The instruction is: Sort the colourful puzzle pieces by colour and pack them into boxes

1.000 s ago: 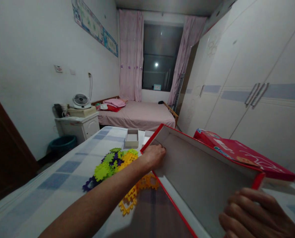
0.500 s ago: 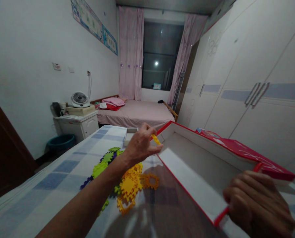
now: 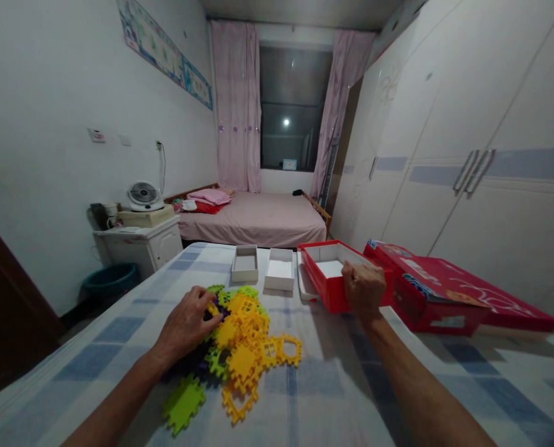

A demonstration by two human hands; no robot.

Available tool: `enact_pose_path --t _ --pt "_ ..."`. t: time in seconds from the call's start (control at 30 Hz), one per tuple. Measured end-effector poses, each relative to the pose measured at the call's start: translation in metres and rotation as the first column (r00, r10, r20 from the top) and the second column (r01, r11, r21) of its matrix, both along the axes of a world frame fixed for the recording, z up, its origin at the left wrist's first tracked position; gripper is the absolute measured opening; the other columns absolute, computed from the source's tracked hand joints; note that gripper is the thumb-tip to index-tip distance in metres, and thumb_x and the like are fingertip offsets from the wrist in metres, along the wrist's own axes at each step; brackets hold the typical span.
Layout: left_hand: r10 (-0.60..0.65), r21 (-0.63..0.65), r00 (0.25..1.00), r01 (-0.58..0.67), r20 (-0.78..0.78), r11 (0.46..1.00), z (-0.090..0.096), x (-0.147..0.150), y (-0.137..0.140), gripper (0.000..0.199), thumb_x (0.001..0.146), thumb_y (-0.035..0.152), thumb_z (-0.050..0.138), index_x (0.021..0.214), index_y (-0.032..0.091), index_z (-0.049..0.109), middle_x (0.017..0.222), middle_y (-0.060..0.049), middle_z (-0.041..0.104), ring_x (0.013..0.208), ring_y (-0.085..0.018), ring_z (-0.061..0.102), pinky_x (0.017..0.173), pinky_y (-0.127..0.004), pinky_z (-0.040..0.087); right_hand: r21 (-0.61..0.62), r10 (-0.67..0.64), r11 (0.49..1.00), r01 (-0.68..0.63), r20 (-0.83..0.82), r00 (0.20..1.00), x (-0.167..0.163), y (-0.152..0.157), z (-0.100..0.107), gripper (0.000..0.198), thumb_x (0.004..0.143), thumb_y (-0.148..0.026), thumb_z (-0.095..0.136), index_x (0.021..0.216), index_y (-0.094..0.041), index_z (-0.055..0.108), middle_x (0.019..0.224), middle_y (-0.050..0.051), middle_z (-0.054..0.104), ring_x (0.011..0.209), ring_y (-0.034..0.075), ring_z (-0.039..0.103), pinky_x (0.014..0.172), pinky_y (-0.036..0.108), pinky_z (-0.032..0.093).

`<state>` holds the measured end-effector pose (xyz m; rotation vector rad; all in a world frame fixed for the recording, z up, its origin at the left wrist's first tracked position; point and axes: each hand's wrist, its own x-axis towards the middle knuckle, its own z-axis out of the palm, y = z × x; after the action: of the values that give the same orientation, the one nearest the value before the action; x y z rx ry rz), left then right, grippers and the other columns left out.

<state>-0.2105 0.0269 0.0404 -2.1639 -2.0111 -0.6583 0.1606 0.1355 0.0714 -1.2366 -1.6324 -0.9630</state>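
Standing beyond your hands on the checked bench (image 3: 314, 397) are two small white boxes (image 3: 245, 264) and a red lid (image 3: 444, 292), right of the red box (image 3: 332, 279). Your right hand (image 3: 363, 287) grasps that box's near wall, fingers curled over it. Your left hand (image 3: 186, 323) rests spread on the heap of puzzle pieces (image 3: 242, 344), yellow, green and purple, toothed at their edges.

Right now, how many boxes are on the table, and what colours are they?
Small white boxes: 2
Open red box under the right hand: 1
Big closed red box: 1
Total: 4
The left hand rests on the puzzle pieces.
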Motion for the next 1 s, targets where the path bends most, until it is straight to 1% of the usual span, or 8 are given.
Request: enact_pose_path --t 0.2,0.3,0.4,0.47,0.6,0.67,0.83,1.0 --pt "-0.025 0.034 0.998 0.023 0.049 0.999 0.002 0.005 0.003 0.035 0.083 0.045 0.048 0.099 0.017 0.063 0.11 -0.009 0.058 0.1 -0.024 0.057 0.09 -0.04 0.046 -0.179 0.132 0.976 -0.12 0.054 0.99 0.007 -0.031 -0.018 0.028 0.091 -0.026 0.04 0.068 -0.019 0.055 0.07 0.003 0.061 0.077 0.018 0.052 0.079 0.034 0.031" --pt "-0.036 0.126 0.998 0.029 0.053 0.992 0.01 0.018 -0.002 0.035 0.084 0.042 0.048 0.1 0.015 0.063 0.114 -0.012 0.058 0.106 -0.027 0.055 0.095 -0.043 0.044 -0.129 0.204 0.969 -0.21 -0.055 0.977 0.027 -0.059 -0.021 0.019 0.09 -0.027 0.041 0.085 -0.02 0.058 0.089 0.005 0.063 0.092 0.02 0.053 0.086 0.037 0.032" --pt "-0.188 0.163 0.98 0.176 0.064 0.971 0.021 0.054 -0.016 0.032 0.086 0.036 0.047 0.105 0.014 0.061 0.116 -0.013 0.058 0.111 -0.026 0.053 0.098 -0.044 0.042 -0.104 0.203 0.971 -0.215 -0.108 0.973 0.052 -0.082 -0.033 0.017 0.089 -0.028 0.043 0.091 -0.02 0.058 0.095 0.006 0.061 0.097 0.022 0.053 0.087 0.037 0.035" --pt "-0.343 0.128 0.938 0.335 0.052 0.934 0.023 0.086 -0.027 0.029 0.087 0.032 0.048 0.106 0.015 0.061 0.117 -0.012 0.058 0.112 -0.024 0.052 0.099 -0.042 0.042 -0.102 0.179 0.976 -0.192 -0.121 0.976 0.068 -0.091 -0.046 0.017 0.088 -0.029 0.044 0.093 -0.019 0.057 0.095 0.007 0.061 0.095 0.022 0.054 0.085 0.037 0.036" --pt "-0.598 -0.024 0.801 0.598 -0.01 0.801 0.007 0.14 -0.04 0.023 0.081 0.026 0.057 0.102 0.019 0.062 0.121 -0.009 0.057 0.117 -0.023 0.049 0.1 -0.038 0.042 -0.114 0.097 0.987 -0.114 -0.146 0.984 0.089 -0.094 -0.072 0.02 0.088 -0.029 0.042 0.096 -0.019 0.057 0.097 0.009 0.061 0.093 0.023 0.054 0.083 0.038 0.038" --pt "-0.646 -0.074 0.762 0.643 -0.039 0.763 -0.001 0.154 -0.04 0.02 0.079 0.026 0.06 0.097 0.018 0.063 0.12 -0.01 0.057 0.117 -0.025 0.049 0.1 -0.039 0.042 -0.144 0.069 0.985 -0.093 -0.161 0.985 0.094 -0.092 -0.079 0.021 0.088 -0.029 0.041 0.096 -0.019 0.056 0.097 0.009 0.061 0.094 0.024 0.053 0.082 0.04 0.038" --pt "-0.624 -0.095 0.781 0.62 -0.014 0.779 0.003 0.177 -0.039 0.022 0.081 0.027 0.057 0.099 0.015 0.062 0.114 -0.012 0.058 0.109 -0.024 0.053 0.095 -0.038 0.046 -0.27 0.056 0.955 -0.125 -0.251 0.966 0.094 -0.085 -0.087 0.021 0.085 -0.028 0.042 0.097 -0.019 0.055 0.096 0.009 0.059 0.092 0.025 0.052 0.083 0.041 0.039" --pt "-0.722 -0.101 0.691 0.721 0.036 0.686 -0.005 0.219 -0.047 0.028 0.083 0.033 0.055 0.105 0.017 0.059 0.119 -0.011 0.055 0.113 -0.024 0.05 0.096 -0.037 0.044 -0.373 0.036 0.916 -0.15 -0.296 0.954 0.089 -0.085 -0.091 0.021 0.083 -0.025 0.043 0.098 -0.018 0.055 0.096 0.008 0.058 0.092 0.024 0.052 0.085 0.039 0.04"
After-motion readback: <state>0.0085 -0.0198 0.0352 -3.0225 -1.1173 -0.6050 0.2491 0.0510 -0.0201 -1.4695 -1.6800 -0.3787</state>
